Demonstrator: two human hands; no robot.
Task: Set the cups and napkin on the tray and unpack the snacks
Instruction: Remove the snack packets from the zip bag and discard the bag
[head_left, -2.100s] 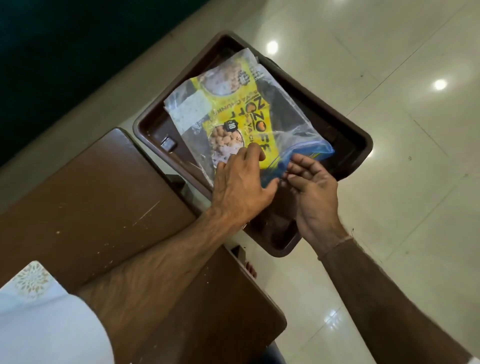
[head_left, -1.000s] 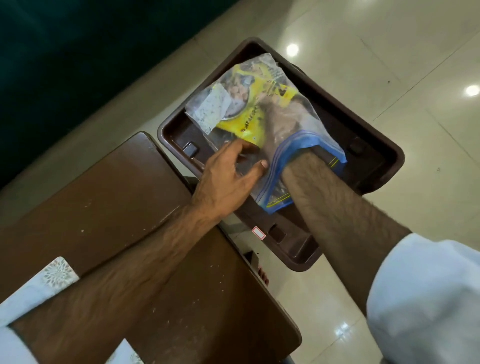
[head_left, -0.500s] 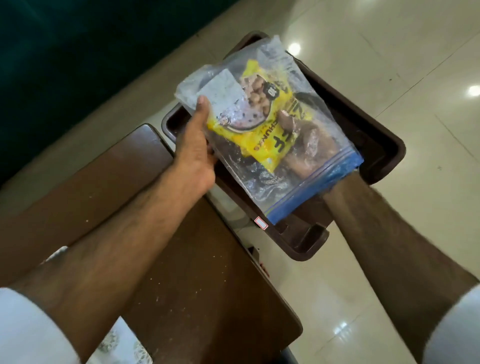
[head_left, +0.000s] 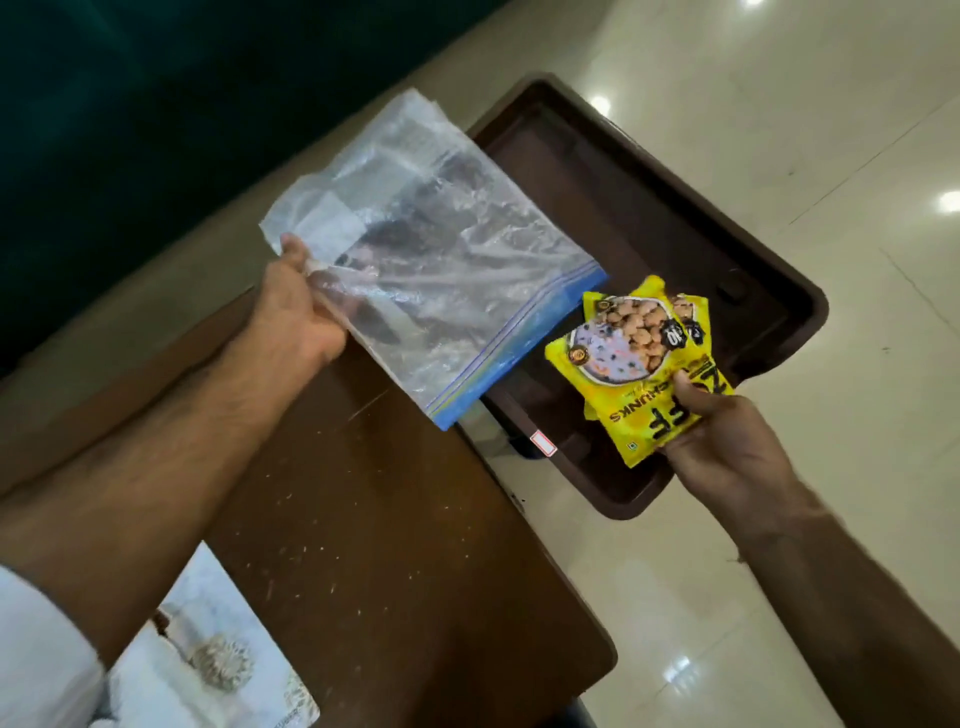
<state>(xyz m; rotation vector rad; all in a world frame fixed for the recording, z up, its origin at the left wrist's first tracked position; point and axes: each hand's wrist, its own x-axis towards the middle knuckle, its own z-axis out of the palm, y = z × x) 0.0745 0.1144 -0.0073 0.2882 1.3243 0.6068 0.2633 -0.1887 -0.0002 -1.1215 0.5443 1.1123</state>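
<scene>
**Over the brown tray, bag in one hand and snacks in the other**

Above the near end of the dark brown plastic tray (head_left: 769, 270) I have both hands up and full. My left hand (head_left: 298, 312) is closed on the sealed bottom corner of a clear zip-top bag (head_left: 431, 260), thumb on top and the fingers underneath showing through the plastic. That bag hangs slack and crumpled, its blue zipper edge (head_left: 519, 348) pointing toward my right hand, and part of it overlaps the tray's left rim and the wooden table (head_left: 363, 519).

My right hand (head_left: 727, 447) grips the yellow snack packets (head_left: 639, 364) by their lower end, thumb pressed across the front print. I count at least 2 packets, 1 behind the other; the front 1 shows a bowl of light brown chunks and the word "CHUNKS", upside down from my view. They sit clear of the bag, just beside its zipper edge, and are held above the tray's near corner, not resting on it.

The tray floor looks bare where I can see it. A small red-bordered sticker (head_left: 543, 445) marks its near rim. White patterned fabric (head_left: 208, 649) lies at the table's near left edge, below my left forearm. Glossy cream floor tiles (head_left: 779, 104) spread beyond.
</scene>
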